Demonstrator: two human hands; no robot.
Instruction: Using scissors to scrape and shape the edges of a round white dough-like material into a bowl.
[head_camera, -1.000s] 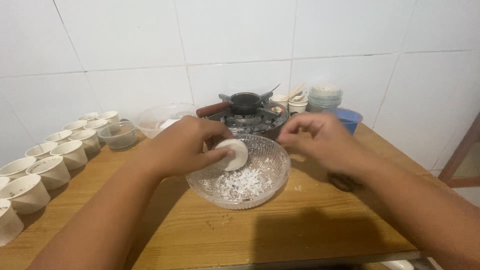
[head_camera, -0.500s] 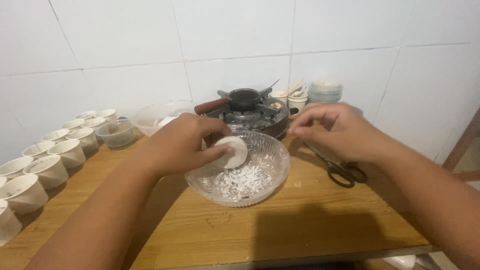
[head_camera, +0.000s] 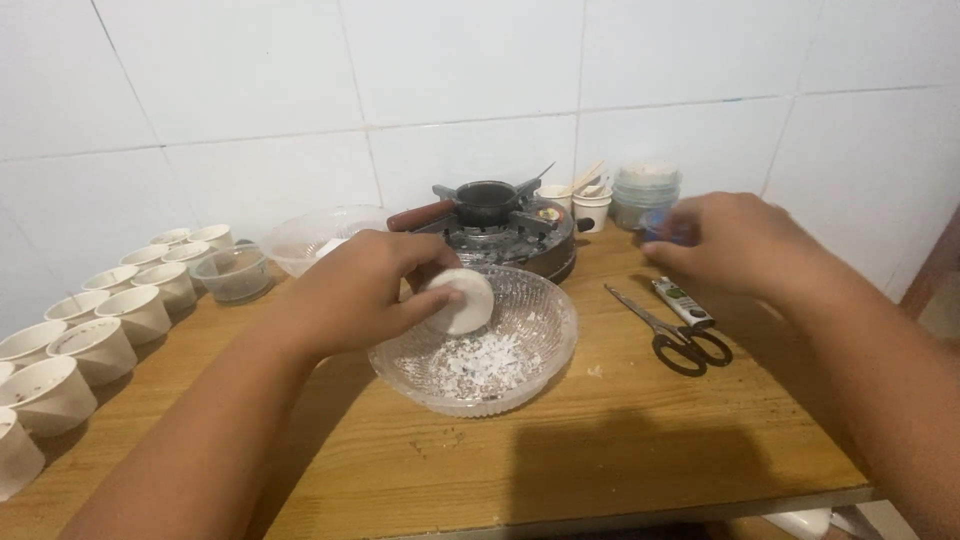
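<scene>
My left hand (head_camera: 365, 285) grips a round white disc-shaped block (head_camera: 462, 300) and holds it over a clear glass bowl (head_camera: 545, 345) that has white flakes heaped in its bottom. My right hand (head_camera: 735, 245) hovers to the right, above the table's back right part, with its fingers loosely curled and nothing visible in them. Below that hand lie black-handled scissors (head_camera: 670, 335) and a small lighter (head_camera: 683, 302).
A small stove with a dark pot (head_camera: 490, 205) stands behind the bowl. Several white cups (head_camera: 100, 330) line the left side. Clear plastic bowls (head_camera: 235, 272) sit at the back left, stacked containers (head_camera: 645, 190) at the back right. The wooden table's front edge (head_camera: 640, 505) is close.
My right hand has moved away from the bowl to the right and back, uncovering the scissors and lighter. My left hand has stayed at the bowl with the white block.
</scene>
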